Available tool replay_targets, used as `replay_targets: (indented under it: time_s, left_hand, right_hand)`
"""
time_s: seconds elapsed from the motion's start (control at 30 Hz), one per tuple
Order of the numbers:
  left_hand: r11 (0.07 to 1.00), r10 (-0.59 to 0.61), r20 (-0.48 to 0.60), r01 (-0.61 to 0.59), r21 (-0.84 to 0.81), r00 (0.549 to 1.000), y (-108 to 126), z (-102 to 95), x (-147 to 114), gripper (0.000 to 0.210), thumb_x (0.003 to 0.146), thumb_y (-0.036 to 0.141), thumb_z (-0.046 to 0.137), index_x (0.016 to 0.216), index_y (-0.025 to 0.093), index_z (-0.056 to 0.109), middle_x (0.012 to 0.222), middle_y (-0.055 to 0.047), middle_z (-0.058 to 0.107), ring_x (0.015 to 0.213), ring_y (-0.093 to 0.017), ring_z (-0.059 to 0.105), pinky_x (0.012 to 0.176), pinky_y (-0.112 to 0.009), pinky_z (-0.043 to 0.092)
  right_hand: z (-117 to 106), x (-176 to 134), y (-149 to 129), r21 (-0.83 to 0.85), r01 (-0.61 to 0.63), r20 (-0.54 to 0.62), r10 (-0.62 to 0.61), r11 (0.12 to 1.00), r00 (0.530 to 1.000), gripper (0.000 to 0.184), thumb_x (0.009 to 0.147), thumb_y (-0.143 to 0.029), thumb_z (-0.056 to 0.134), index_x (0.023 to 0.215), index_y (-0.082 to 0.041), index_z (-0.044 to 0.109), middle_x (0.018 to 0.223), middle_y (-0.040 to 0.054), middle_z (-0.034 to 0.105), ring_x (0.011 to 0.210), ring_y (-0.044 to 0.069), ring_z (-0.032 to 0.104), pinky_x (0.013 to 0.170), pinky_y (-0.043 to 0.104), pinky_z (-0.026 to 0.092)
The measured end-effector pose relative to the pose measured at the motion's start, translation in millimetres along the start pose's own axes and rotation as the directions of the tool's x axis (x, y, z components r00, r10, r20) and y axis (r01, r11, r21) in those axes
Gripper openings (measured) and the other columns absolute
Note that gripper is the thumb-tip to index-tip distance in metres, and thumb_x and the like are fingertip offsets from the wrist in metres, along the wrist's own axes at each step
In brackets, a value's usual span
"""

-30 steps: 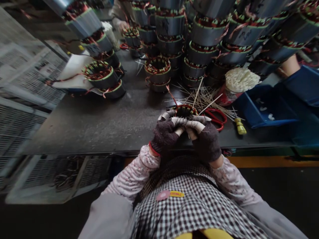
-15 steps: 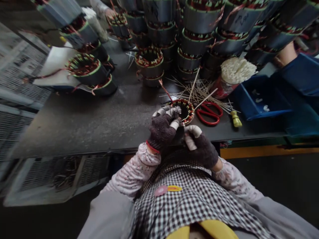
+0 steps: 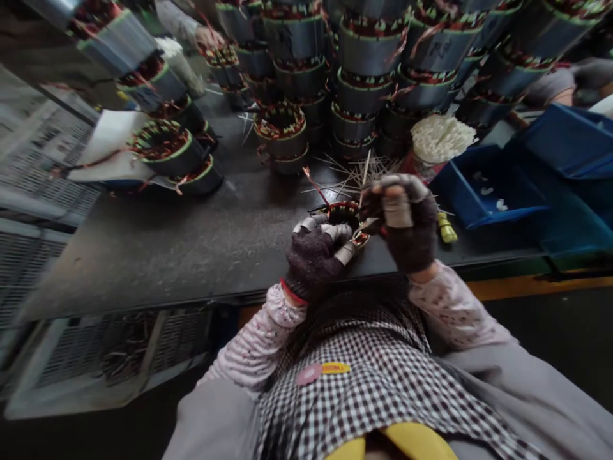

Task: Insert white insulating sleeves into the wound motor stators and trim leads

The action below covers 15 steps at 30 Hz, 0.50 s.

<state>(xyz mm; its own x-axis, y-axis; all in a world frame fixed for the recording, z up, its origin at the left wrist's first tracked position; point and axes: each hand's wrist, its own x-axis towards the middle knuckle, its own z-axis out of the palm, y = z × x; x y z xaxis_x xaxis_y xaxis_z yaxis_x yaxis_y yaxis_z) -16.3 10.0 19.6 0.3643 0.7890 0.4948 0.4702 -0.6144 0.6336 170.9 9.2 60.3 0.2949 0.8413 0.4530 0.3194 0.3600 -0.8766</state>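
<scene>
My left hand (image 3: 316, 252), in a dark fingerless glove with taped fingers, grips the near-left rim of a motor stator (image 3: 343, 208) on the bench. Copper windings and pale slot pieces ring its dark opening. A twisted copper lead (image 3: 313, 183) sticks up from its far left side. At the stator's right, my right hand (image 3: 405, 220) is raised with curled, taped fingers closed around scissors (image 3: 368, 226). Their blades point left at the near-right rim; the red handles are mostly hidden by the hand. A pale thin stick (image 3: 366, 171) stands up behind the stator.
Stacked stators (image 3: 368, 86) line the back, with more at left (image 3: 165, 150). Thin rods (image 3: 335, 167) lie scattered behind the work. Right are a tub of white sticks (image 3: 443, 137), a blue bin (image 3: 507, 207) and a yellow-handled tool (image 3: 446, 228). Another person's hand (image 3: 211, 38) is at back left.
My right hand has moved up and right from the stator's near edge and taken hold of the scissors, bringing the blades to the rim. My left hand stays on the stator.
</scene>
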Motion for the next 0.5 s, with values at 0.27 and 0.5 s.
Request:
replay_targets:
  time_s: [0.27,0.5]
  left_hand:
    - [0.995,-0.069,-0.038,0.072,0.073,0.997,0,11.7,7,0.011,0.087,0.035,0.08,0.086,0.024,0.083,0.084,-0.006,0.082,0.114,-0.033,0.073,0.111,-0.057,0.054]
    - [0.987,0.04,-0.084,-0.026,0.158,0.996,-6,-7.3,-6,0.045,0.087,0.039,0.08,0.129,0.024,0.074,0.123,-0.01,0.079,0.126,-0.035,0.071,0.116,-0.055,0.056]
  right_hand:
    - [-76,31,40,-0.825,0.235,0.472,0.4,0.513,0.786,0.038,0.092,-0.021,0.071,0.13,-0.015,0.073,0.102,0.0209,0.08,0.092,0.035,0.076,0.085,0.045,0.055]
    - [-103,13,30,-0.777,0.212,0.432,0.257,0.593,0.865,0.014,0.093,-0.029,0.075,0.101,-0.018,0.073,0.091,0.0148,0.078,0.072,0.021,0.067,0.069,0.034,0.042]
